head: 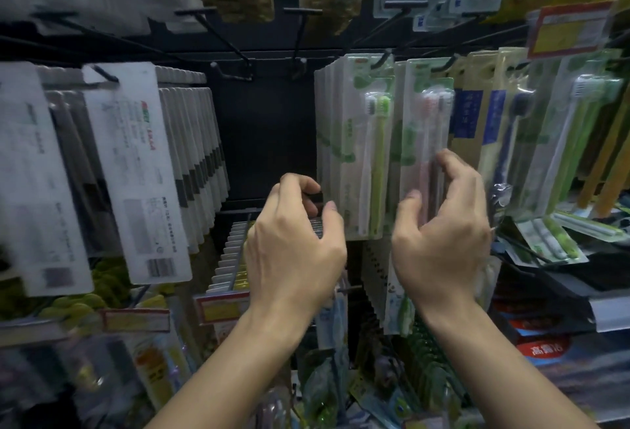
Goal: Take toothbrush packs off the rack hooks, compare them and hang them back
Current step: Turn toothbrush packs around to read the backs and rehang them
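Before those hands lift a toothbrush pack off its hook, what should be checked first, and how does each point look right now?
1. Right hand on the pink pack: ok, fingers curl round its lower part, though firm contact is blurred.
2. Left hand at the green pack: cannot tell, it sits by the lower edge, grip unclear.
3. Both packs hanging on hooks: ok, tops sit on the pegs.
4. Pink pack is frontmost on its hook: ok.
5. Room to slide forward: ok, nothing in front.
6. Empty hooks to the left for rehanging: ok.
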Demonstrator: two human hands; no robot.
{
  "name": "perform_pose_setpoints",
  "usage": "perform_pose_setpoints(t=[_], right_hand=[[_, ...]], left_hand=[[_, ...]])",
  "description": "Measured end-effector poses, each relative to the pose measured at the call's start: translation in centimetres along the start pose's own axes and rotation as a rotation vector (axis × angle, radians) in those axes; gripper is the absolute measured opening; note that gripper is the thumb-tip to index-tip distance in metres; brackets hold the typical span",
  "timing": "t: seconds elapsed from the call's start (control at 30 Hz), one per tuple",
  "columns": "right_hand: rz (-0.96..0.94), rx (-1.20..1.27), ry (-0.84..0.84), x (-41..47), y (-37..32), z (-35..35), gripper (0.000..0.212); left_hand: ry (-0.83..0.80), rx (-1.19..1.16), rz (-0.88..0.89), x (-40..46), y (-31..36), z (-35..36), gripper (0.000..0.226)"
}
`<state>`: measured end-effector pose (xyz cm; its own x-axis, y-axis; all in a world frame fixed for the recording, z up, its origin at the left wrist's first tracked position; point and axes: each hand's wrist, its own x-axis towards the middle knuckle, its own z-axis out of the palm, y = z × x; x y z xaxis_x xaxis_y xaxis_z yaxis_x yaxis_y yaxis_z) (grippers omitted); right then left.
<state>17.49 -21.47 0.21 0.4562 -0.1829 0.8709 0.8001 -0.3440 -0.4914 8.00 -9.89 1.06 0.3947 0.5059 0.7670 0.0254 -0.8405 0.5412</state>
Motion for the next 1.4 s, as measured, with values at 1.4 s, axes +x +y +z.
perform_pose_setpoints(t=[1.4], right_hand=[[0.033,0.14,-0.54,-12.5,-18.7,13.1,0.104]], left_hand=[[0.351,0.308,-0.235,1.2,-17.3,-16.0,0.08]])
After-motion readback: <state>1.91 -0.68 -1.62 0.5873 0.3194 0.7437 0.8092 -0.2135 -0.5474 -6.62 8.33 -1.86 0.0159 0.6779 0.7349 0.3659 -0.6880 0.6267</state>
